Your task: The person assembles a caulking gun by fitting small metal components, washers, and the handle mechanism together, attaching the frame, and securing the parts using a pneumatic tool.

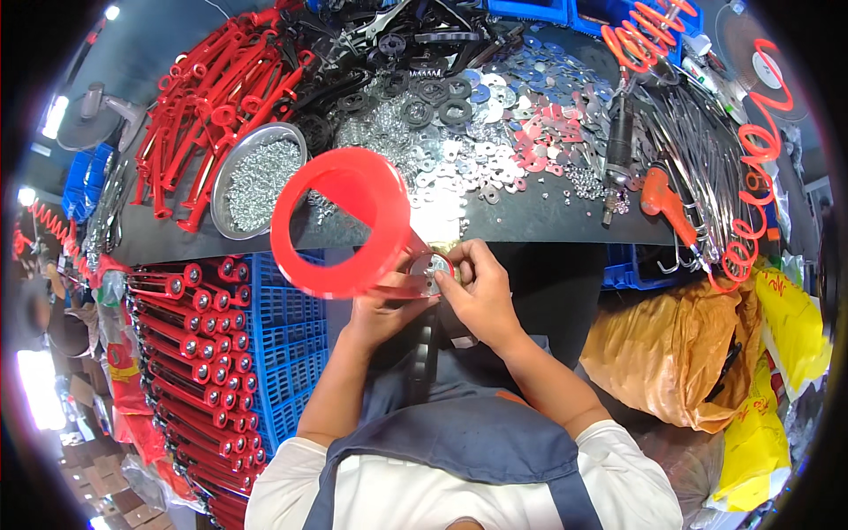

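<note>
Holding: both hands met just below the desk [565,221] edge, forearms rising from the lower edge.
Left hand [382,305]: fingers closed on the red plastic part [340,221] from below, near its narrow end.
Right hand [481,287]: fingers curled, tips pinching the round metal disc [431,269] at that narrow end.
Red plastic part: a wide ring with a tapering arm, glossy, tilted up to the left, overlapping the desk edge.
Steel bowl of screws [252,181]: on the desk, just behind the ring.
Washers [459,159]: heaped loosely on the desk beyond the hands.
Blue crate [287,353]: left of the forearms, beside stacked red assembled parts [190,353].
</note>
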A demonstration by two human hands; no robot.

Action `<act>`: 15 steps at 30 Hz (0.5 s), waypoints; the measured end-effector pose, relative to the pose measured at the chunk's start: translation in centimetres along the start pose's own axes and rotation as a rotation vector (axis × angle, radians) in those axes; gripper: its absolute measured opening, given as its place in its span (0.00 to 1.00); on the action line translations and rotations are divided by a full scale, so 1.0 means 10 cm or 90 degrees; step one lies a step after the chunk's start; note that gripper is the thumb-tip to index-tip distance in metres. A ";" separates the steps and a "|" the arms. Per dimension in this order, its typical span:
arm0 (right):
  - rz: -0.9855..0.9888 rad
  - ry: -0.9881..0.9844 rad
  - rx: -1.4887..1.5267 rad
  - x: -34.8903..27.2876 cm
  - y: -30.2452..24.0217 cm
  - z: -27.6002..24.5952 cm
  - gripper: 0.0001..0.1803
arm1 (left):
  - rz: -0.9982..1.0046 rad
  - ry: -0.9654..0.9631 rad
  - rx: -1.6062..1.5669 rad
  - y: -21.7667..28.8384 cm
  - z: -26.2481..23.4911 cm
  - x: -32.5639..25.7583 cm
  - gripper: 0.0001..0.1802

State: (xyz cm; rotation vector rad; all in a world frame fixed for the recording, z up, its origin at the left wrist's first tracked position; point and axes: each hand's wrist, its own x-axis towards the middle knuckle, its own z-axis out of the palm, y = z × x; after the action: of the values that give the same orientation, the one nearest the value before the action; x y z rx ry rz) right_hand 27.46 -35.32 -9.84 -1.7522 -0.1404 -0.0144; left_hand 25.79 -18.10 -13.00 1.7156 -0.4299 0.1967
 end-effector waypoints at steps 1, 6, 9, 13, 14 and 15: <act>-0.007 0.004 0.002 0.00 0.01 0.01 0.10 | 0.008 -0.003 0.003 -0.02 0.01 0.01 0.11; -0.026 0.045 -0.020 -0.01 -0.02 -0.05 0.10 | 0.048 0.031 0.049 -0.03 0.08 0.05 0.17; -0.072 0.040 -0.028 0.00 0.06 -0.14 0.14 | 0.092 0.000 0.217 0.13 0.06 0.13 0.19; -0.160 0.046 -0.149 0.00 -0.08 -0.70 0.17 | 0.076 -0.038 0.296 0.44 -0.14 0.07 0.23; -0.292 0.163 -0.314 0.09 -0.06 -0.98 0.14 | 0.105 -0.020 0.272 0.50 -0.21 0.08 0.22; -0.344 0.233 -0.414 0.15 -0.09 -1.34 0.12 | 0.133 -0.001 0.248 0.55 -0.30 0.10 0.21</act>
State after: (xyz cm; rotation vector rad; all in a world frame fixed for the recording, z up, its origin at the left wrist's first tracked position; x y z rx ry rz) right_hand 29.82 -48.14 -6.34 -2.2667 -0.3655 -0.8511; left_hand 24.92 -16.05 -7.06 2.0498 -0.6024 0.4537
